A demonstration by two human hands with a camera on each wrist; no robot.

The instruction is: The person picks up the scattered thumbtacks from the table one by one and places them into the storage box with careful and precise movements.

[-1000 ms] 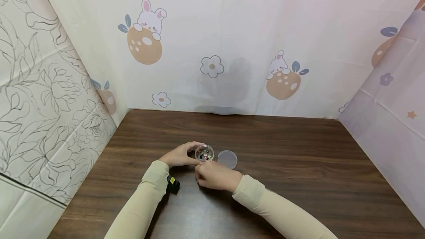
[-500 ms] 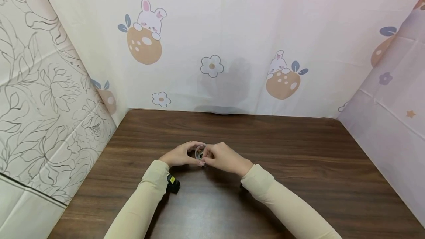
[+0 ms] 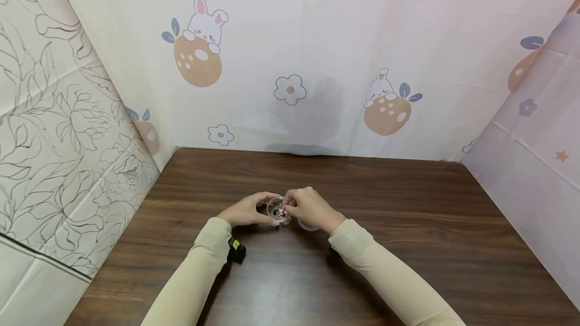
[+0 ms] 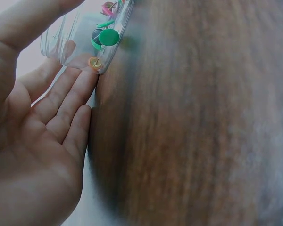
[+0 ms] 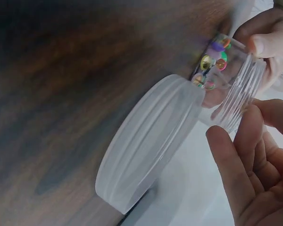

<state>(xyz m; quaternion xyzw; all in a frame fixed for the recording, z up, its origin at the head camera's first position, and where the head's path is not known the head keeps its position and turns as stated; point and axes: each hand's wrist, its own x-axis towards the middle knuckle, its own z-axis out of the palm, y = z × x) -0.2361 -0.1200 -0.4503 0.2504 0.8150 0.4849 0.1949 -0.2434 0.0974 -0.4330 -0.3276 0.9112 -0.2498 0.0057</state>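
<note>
My left hand (image 3: 246, 211) holds a small clear plastic jar (image 3: 274, 209) upright on the table, thumb on the near side and fingers behind. Colourful thumbtacks (image 4: 108, 37) in green, pink and orange lie at the jar's bottom. At the jar's mouth is my right hand (image 3: 310, 209), its thumb and forefinger close together at the threaded rim (image 5: 240, 101); whether a tack is between them I cannot tell. The round translucent lid (image 5: 146, 146) lies just right of the jar, mostly hidden under the right hand in the head view.
The dark wood-grain table (image 3: 408, 225) extends widely around the hands. A printed curtain (image 3: 317, 39) hangs along its back edge, with further sheets at both sides. A small black device (image 3: 236, 250) sits at the left wrist.
My right hand has gone from in front of the jar up over its mouth, then slightly back and right, uncovering the tacks again. The left hand and jar stay put.
</note>
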